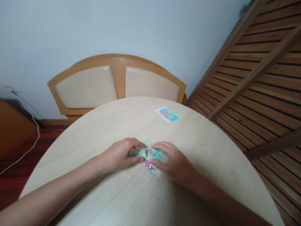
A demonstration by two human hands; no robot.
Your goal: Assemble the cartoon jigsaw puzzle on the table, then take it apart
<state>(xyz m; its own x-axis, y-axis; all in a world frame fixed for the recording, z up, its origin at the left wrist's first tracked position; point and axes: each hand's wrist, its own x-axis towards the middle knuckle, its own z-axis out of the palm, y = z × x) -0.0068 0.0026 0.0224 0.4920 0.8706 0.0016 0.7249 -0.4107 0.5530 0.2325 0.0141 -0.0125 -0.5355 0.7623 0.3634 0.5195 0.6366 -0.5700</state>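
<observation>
A small heap of jigsaw puzzle pieces (147, 163), turquoise, pink, yellow and pale, lies on the round wooden table (113, 125). My left hand (123, 153) curves around the heap's left side, thumb and fingers apart. From the right, my right hand (172, 160) cups the heap in the same way, its fingers spread and touching the pieces. Pieces between the palms are partly hidden by the fingers. A few pale loose pieces (127, 176) lie in front of my left hand.
A printed picture card (168, 114) with a turquoise cartoon scene lies toward the table's far right. Behind the table stands a wooden headboard (121, 75) with cream padded panels. Slatted wood (258, 69) rises on the right. A white cable (37, 131) hangs at the left.
</observation>
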